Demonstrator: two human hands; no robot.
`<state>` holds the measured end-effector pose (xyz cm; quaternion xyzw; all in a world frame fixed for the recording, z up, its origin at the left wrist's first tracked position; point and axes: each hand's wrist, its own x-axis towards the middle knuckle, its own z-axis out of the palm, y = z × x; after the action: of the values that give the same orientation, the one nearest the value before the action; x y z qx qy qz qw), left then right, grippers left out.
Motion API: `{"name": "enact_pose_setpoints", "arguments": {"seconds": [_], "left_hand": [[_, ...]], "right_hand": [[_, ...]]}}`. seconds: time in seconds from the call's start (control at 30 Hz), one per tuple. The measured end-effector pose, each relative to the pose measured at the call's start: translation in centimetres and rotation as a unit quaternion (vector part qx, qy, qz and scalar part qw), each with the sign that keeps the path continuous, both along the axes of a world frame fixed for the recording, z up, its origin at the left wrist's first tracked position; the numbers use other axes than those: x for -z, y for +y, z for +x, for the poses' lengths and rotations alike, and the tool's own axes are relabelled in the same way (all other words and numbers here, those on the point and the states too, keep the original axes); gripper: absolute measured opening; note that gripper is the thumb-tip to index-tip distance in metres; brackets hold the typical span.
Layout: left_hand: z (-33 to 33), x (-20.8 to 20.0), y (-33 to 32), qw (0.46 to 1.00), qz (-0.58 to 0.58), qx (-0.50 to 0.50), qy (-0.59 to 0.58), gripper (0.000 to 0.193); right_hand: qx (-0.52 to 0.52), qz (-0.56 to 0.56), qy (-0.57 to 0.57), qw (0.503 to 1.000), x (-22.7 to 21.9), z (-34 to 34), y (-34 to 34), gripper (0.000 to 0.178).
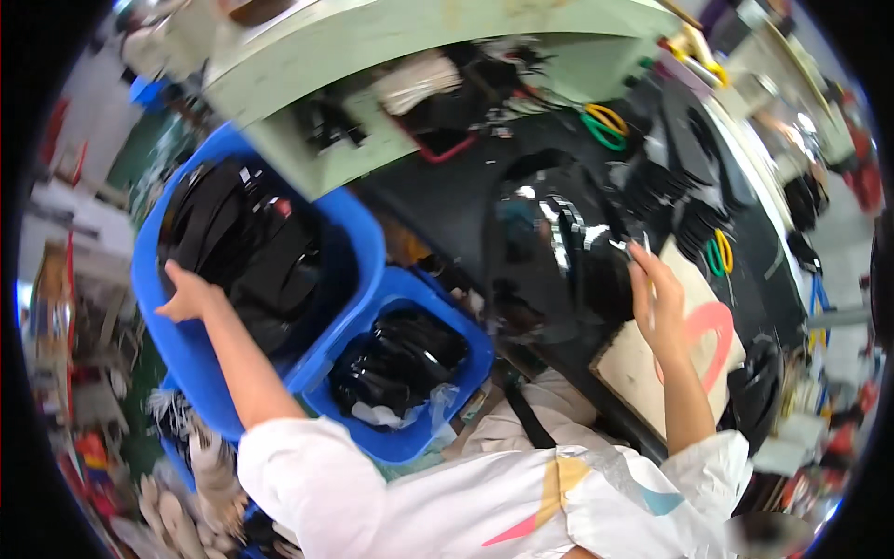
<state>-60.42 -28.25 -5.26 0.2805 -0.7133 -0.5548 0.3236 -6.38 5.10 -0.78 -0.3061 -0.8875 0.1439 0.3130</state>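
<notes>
My left hand (189,293) reaches over the large blue tub (365,244), its thumb and fingers apart. It is beside a heap of black straps and flat pieces (251,252) inside, and I see nothing held in it. On the dark worktop lies a glossy black sheet-like piece (540,247) with a rounded outline. My right hand (658,303) is at its right edge, fingers curled. A thin, shiny sliver shows at the fingers, too small to name. Below that hand lies a pale board (624,368) with a pink loop-shaped piece (715,326) on it.
A smaller blue tub (480,359) with glossy black pieces stands near my lap. Scissors with green and yellow handles (605,128) lie at the back, another pair (719,253) to the right. Black cut pieces (694,158) cover the right. A pale green shelf (410,56) overhangs the back.
</notes>
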Motion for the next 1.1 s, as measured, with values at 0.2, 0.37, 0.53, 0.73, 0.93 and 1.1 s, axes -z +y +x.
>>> {"name": "enact_pose_setpoints", "arguments": {"seconds": [0.2,0.37,0.53,0.73,0.93,1.1], "left_hand": [[21.9,-1.2,16.2,0.712,-0.088,0.691,0.086,0.031],[30.2,4.2,27.3,0.625,-0.249,0.739,0.046,0.055],[33.0,-0.3,30.4,0.595,-0.322,0.732,-0.083,0.075],[28.5,-1.8,30.8,0.475,0.071,0.834,-0.272,0.039],[31.1,-2.7,27.7,0.482,0.021,0.849,-0.215,0.048],[26.9,-10.5,13.0,0.528,0.107,0.841,0.057,0.050]], "right_hand": [[0.152,-0.195,-0.036,0.968,2.3,-0.2,5.1,0.039],[0.165,-0.198,-0.038,0.966,5.3,0.1,6.5,0.049],[0.123,-0.212,-0.066,0.967,4.0,1.3,6.0,0.048],[0.068,-0.154,-0.003,0.986,7.7,1.5,6.4,0.044],[0.029,-0.280,0.060,0.958,7.8,3.0,7.0,0.038],[0.048,-0.258,0.112,0.958,7.9,7.2,9.0,0.036]]}}
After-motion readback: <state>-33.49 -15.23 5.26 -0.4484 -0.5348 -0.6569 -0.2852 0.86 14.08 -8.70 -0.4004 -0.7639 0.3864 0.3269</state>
